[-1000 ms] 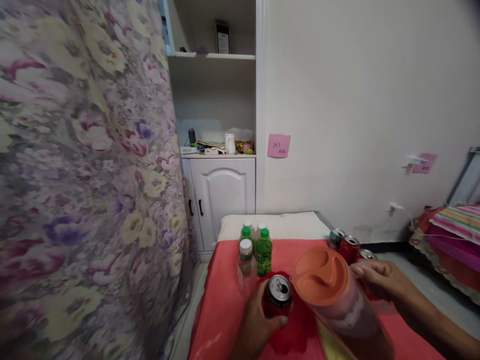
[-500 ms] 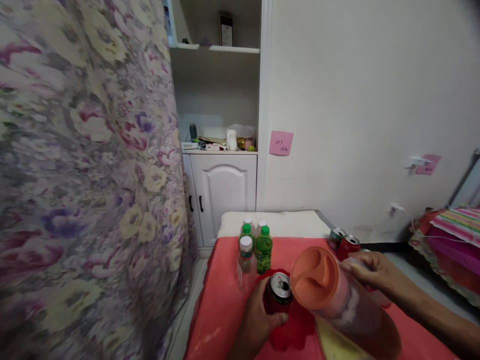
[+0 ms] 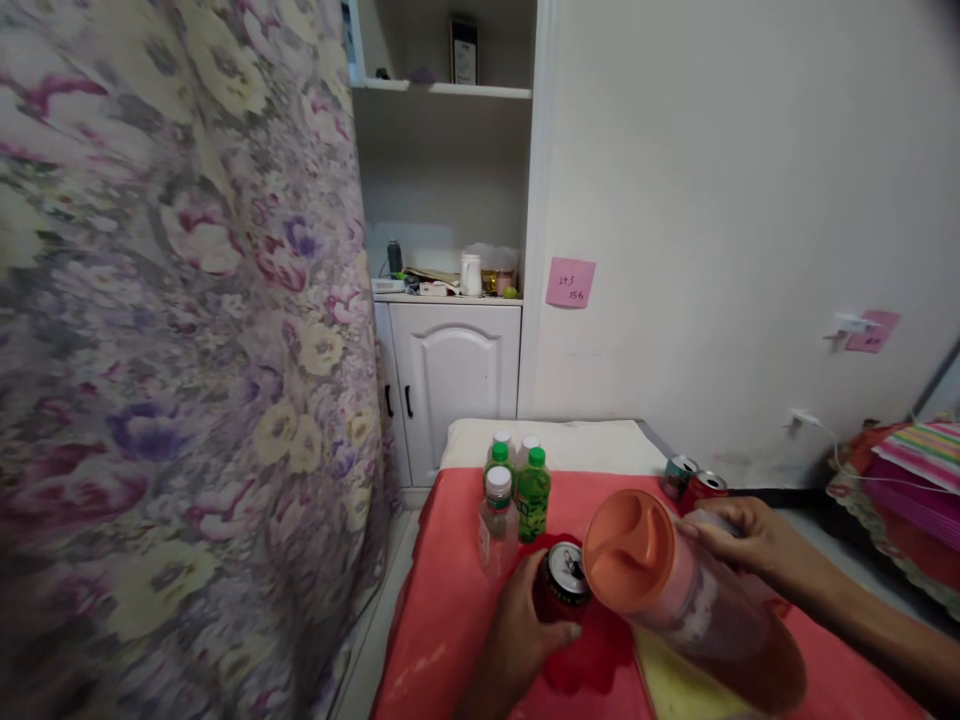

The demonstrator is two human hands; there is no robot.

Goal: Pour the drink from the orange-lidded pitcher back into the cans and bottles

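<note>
My left hand [image 3: 517,630] is wrapped round a dark drink can [image 3: 564,585] whose silver top is open. The can stands upright over a red scalloped mat [image 3: 600,655]; whether its base touches the mat is hidden. In my right hand [image 3: 739,530] is the handle of a clear pitcher [image 3: 712,610] with an orange lid [image 3: 628,550]. The pitcher lies tilted far over, its lid towards the can and its base down at the lower right. Lid and can top are very close; I cannot tell if they touch. Cloudy liquid or foam shows inside the pitcher.
Several bottles, among them a green-capped bottle [image 3: 533,500] and a white-capped bottle [image 3: 498,525], stand left of the can. A red can [image 3: 705,488] and a green can [image 3: 679,475] are at the back right. A yellow cloth [image 3: 675,680] lies under the pitcher.
The view has shifted slightly, so the background sits a little further right. Both hands keep their holds, and the can and tilted pitcher stay almost the same relative to each other.
</note>
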